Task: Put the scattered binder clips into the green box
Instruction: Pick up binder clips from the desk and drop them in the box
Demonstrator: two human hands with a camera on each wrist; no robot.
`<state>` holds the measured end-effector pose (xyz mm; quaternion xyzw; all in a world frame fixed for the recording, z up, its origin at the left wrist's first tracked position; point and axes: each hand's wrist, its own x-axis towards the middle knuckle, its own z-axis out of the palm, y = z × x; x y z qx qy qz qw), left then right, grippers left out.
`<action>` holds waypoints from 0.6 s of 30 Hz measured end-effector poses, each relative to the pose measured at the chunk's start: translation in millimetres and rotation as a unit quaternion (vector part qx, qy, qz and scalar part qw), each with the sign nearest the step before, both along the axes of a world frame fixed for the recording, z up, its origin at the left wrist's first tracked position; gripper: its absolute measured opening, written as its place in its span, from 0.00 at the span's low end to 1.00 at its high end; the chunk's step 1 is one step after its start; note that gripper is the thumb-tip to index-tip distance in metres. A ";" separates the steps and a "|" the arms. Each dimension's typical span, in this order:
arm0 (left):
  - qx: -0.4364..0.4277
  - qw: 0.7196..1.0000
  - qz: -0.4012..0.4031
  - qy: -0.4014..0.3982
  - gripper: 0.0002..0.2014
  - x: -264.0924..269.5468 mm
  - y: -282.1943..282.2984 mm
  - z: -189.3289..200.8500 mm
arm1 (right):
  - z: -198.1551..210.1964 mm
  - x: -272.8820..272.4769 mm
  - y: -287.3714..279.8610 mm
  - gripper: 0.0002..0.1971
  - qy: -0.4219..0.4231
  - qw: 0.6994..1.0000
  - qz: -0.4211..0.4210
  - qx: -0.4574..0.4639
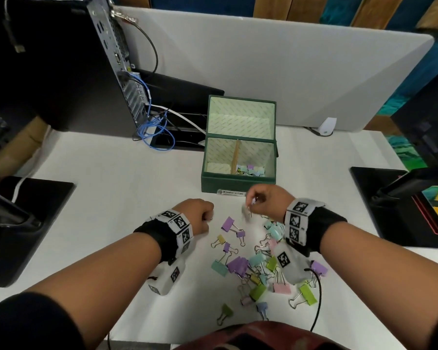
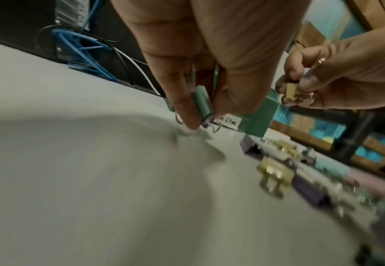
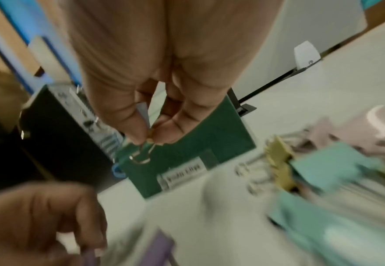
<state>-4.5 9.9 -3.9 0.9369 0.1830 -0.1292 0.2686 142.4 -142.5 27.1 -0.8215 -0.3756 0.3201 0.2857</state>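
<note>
Many left: a loose heap of pastel binder clips (image 1: 261, 269) lies on the white desk (image 1: 111, 160), towards its near edge and a little right of the middle.
Done so far: a small pile of stored clips (image 1: 250, 170) sits in the right compartment of the green box (image 1: 238, 184); the left compartment looks bare.
Box: lid open and upright behind it, standing mid-desk, just beyond both hands, with a handwritten label (image 1: 234, 192) at its near wall.
Left hand (image 1: 199, 215): fingers curled; the left wrist view shows thumb and forefinger pinching a pale green clip (image 2: 202, 100) low above the desk, and there may be a purple one beneath it.
Right hand (image 1: 266, 198): thumb and fingertips pinch a small yellowish clip (image 2: 291, 90), its wire handles (image 3: 141, 154) dangling, raised near the front of the box.
Stage, as I judge it: early to middle; both hands are loaded and close to the box, so the drop into it comes next.
Remaining: most of the heap, plus strays such as an olive clip (image 1: 224, 313) and a blue clip (image 1: 262, 309) by the near edge.
</note>
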 end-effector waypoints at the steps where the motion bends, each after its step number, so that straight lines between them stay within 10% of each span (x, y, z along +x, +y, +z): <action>1: -0.010 1.000 0.015 -0.017 0.04 0.4 2.0 3.1 | 10.1 3.6 3.5 0.11 0.011 0.999 -0.027 0.032; 8: -0.063 0.988 0.064 -0.129 0.05 29.2 5.7 39.3 | 38.9 48.1 37.7 0.17 -0.038 0.978 -0.183 0.088; 18: -0.087 0.973 0.078 -0.201 0.08 113.7 -6.9 76.1 | 10.2 16.9 -7.7 0.12 -0.114 0.992 0.027 -0.042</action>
